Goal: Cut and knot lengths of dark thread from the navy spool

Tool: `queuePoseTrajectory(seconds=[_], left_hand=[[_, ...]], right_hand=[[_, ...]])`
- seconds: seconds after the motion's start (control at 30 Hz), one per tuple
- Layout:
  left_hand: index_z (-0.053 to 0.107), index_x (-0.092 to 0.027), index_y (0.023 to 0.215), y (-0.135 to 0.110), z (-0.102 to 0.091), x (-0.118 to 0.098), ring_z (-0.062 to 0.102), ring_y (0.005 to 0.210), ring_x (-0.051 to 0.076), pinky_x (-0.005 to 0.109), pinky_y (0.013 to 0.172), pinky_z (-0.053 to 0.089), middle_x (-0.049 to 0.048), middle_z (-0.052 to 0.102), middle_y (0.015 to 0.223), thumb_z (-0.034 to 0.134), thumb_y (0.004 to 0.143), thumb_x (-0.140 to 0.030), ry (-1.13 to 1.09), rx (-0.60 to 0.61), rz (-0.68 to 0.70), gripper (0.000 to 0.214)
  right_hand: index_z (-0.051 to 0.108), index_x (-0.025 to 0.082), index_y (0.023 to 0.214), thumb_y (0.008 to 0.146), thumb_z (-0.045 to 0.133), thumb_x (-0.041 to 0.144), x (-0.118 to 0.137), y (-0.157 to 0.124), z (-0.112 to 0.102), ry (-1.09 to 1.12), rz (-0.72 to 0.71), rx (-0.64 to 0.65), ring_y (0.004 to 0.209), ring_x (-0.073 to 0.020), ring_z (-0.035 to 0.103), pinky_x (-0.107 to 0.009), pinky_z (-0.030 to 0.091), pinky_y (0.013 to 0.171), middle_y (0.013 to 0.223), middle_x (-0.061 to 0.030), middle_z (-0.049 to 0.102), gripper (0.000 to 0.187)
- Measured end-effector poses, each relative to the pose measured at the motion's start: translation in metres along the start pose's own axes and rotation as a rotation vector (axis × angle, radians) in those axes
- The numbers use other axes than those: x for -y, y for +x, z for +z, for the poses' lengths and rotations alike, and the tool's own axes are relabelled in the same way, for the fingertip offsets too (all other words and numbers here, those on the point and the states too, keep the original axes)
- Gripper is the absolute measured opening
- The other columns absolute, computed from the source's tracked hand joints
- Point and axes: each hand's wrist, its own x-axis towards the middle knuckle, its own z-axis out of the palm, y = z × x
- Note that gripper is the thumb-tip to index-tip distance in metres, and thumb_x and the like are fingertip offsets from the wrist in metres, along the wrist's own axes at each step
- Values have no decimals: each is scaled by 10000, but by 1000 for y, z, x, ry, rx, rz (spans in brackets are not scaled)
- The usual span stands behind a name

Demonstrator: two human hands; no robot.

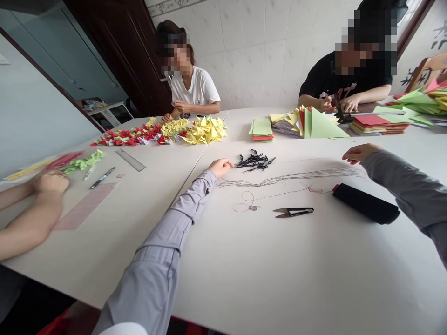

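Observation:
My left hand (220,166) stretches far across the white table (265,270), its fingers pinched together beside a small heap of black hooks or clips (254,161); what the fingertips hold is too small to name. My right hand (356,152) lies at the far right end of a bundle of thin threads (289,177), fingers curled down on the table. The threads run between the two hands. A thread snip (293,212) and a black pouch (365,204) lie nearer me. A loop of thread with a small bead (252,207) is beside the snip.
Folded red and yellow paper pieces (174,131) are heaped at the far left. Stacks of coloured paper (307,123) stand at the far right. Two people sit opposite; another person's arms (31,214) rest at the left by a ruler (130,160) and a pen (102,177).

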Motion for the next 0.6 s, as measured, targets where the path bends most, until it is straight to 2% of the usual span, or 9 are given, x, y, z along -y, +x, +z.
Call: queuePoseTrajectory(seconds=[0.17, 0.3, 0.4, 0.53, 0.6], left_hand=[[666, -169, 852, -8, -10, 0, 294, 455, 93, 208, 483, 278, -57, 358, 474, 386, 720, -189, -34, 33, 63, 310], [635, -183, 809, -16, -8, 2, 354, 486, 98, 206, 519, 311, -52, 413, 509, 399, 704, -165, 65, 54, 93, 259], [590, -199, 875, -19, -4, 7, 431, 544, 111, 213, 580, 346, -46, 515, 575, 426, 692, -143, 170, 27, 107, 252], [553, -206, 913, -20, -2, 12, 501, 617, 129, 234, 664, 366, -27, 601, 673, 462, 682, -125, 285, 49, 129, 262], [549, -205, 920, -20, -2, 13, 518, 634, 134, 241, 689, 371, -26, 608, 682, 464, 686, -124, 300, 61, 143, 263]], right_hand=[[615, 124, 787, 831, 467, 218, -1, 0, -8, 45, 24, 44, 644, -114, 571, -248, 381, 613, 812, -103, 651, 181], [632, 127, 788, 806, 504, 234, 2, -5, -10, 51, 23, 71, 667, -132, 584, -257, 381, 619, 768, -93, 645, 168], [642, 127, 775, 785, 539, 224, 5, -9, -8, 6, -28, 43, 658, -129, 578, -279, 388, 694, 737, -89, 646, 141], [627, 168, 716, 756, 571, 168, 7, -12, -11, -43, -86, -22, 634, -116, 535, -296, 373, 781, 678, -49, 628, 69], [593, 198, 654, 749, 560, 126, 6, -15, -17, -57, -99, -52, 597, -112, 477, -307, 368, 781, 618, -22, 587, 124]])
